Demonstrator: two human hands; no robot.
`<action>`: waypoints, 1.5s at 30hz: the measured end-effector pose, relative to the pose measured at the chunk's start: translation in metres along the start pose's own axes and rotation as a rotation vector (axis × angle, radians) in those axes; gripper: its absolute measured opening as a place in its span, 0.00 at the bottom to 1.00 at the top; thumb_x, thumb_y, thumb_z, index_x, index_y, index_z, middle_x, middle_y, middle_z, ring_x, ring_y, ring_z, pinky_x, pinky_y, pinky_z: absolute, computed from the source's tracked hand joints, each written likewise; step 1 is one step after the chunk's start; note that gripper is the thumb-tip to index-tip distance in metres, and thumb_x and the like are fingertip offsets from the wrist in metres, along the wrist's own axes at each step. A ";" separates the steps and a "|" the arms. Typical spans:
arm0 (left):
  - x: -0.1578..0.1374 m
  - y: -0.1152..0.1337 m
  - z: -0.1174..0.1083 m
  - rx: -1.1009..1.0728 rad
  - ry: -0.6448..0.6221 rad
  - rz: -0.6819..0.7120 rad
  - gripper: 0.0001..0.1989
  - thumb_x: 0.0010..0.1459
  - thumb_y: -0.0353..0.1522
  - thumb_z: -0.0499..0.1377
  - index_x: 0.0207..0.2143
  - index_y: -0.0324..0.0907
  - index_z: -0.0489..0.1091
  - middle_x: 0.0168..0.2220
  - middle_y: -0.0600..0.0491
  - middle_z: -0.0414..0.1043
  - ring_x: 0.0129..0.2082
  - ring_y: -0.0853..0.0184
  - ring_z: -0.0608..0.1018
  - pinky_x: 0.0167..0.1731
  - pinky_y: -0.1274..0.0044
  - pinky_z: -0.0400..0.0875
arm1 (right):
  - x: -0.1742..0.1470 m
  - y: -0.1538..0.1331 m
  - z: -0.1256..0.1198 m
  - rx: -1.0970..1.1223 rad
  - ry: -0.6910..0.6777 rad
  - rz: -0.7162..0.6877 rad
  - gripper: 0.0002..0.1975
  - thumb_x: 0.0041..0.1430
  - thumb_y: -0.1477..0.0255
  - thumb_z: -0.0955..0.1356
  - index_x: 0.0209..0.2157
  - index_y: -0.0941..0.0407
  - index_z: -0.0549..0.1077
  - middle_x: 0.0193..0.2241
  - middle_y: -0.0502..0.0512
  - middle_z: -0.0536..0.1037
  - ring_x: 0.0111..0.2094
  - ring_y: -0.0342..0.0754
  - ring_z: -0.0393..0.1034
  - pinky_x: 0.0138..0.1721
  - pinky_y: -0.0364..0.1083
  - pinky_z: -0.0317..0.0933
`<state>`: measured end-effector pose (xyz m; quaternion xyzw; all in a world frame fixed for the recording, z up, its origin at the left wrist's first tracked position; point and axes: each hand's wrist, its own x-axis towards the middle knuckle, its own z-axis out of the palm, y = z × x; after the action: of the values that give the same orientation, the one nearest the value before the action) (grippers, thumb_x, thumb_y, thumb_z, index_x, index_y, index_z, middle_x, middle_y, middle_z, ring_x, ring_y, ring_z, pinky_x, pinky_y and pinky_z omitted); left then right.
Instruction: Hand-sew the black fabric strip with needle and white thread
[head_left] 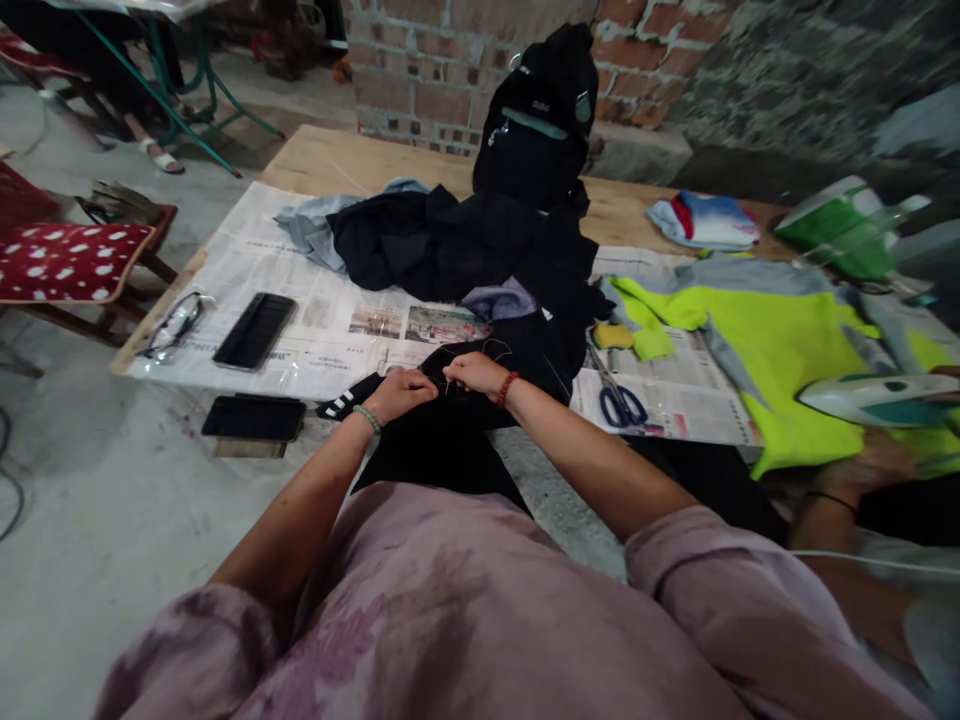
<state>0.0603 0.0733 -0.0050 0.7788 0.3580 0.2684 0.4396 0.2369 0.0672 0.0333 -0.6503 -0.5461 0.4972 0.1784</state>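
Observation:
A black garment with white stripes (pixel 536 355) lies over the near table edge and across my lap. My left hand (pixel 401 395) rests on it with fingers bent together, gripping the cloth. Just to its right, my right hand (pixel 476 373) is closed in a pinch above the same cloth. Thin pale thread loops over the black fabric by my fingers. Whatever sits between my right fingertips is too small to make out. Blue-handled scissors (pixel 622 403) lie right of the garment, beside a small yellow sponge-like piece (pixel 613 335).
Two dark phones (pixel 255 330) and glasses (pixel 174 325) lie at left. Behind the garment are more dark clothes (pixel 442 240) and a black backpack (pixel 536 130). At right, another person's hand (pixel 877 465) is near a neon-yellow garment (pixel 780 340) and an iron (pixel 870 400).

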 end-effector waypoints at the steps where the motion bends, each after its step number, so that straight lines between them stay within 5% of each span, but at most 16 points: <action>1: 0.001 0.001 0.000 0.008 -0.003 -0.024 0.09 0.48 0.35 0.59 0.25 0.40 0.76 0.27 0.54 0.74 0.29 0.70 0.75 0.34 0.79 0.69 | 0.001 0.001 0.000 0.000 0.001 -0.001 0.10 0.53 0.73 0.65 0.19 0.60 0.67 0.12 0.44 0.62 0.14 0.34 0.54 0.17 0.35 0.49; 14: 0.003 0.007 -0.003 0.073 -0.098 -0.105 0.05 0.41 0.30 0.61 0.25 0.41 0.76 0.26 0.56 0.73 0.29 0.70 0.74 0.32 0.80 0.67 | 0.003 0.006 0.002 -0.035 0.019 -0.029 0.10 0.54 0.72 0.64 0.21 0.60 0.67 0.14 0.45 0.63 0.14 0.33 0.54 0.16 0.35 0.49; 25: -0.001 0.015 0.000 -0.116 -0.041 -0.176 0.06 0.43 0.33 0.60 0.22 0.39 0.74 0.26 0.55 0.72 0.29 0.70 0.73 0.36 0.78 0.66 | 0.001 0.007 0.003 -0.070 0.040 -0.037 0.10 0.54 0.71 0.63 0.22 0.61 0.69 0.15 0.46 0.64 0.15 0.34 0.56 0.17 0.35 0.50; 36: -0.003 0.022 0.003 -0.227 0.043 -0.350 0.07 0.42 0.33 0.58 0.23 0.38 0.73 0.21 0.57 0.67 0.22 0.75 0.66 0.22 0.82 0.58 | 0.005 0.009 0.002 -0.047 0.054 -0.034 0.09 0.53 0.73 0.63 0.22 0.61 0.70 0.14 0.46 0.65 0.15 0.34 0.56 0.17 0.36 0.50; 45: -0.003 0.026 -0.003 -0.296 -0.022 -0.468 0.07 0.39 0.32 0.58 0.22 0.37 0.72 0.19 0.58 0.66 0.19 0.76 0.65 0.20 0.83 0.58 | 0.005 0.010 0.002 -0.015 0.052 -0.040 0.10 0.53 0.74 0.63 0.21 0.60 0.69 0.13 0.45 0.64 0.15 0.34 0.56 0.17 0.35 0.50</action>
<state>0.0650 0.0631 0.0190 0.6051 0.4803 0.2004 0.6025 0.2401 0.0671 0.0222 -0.6532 -0.5577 0.4724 0.1976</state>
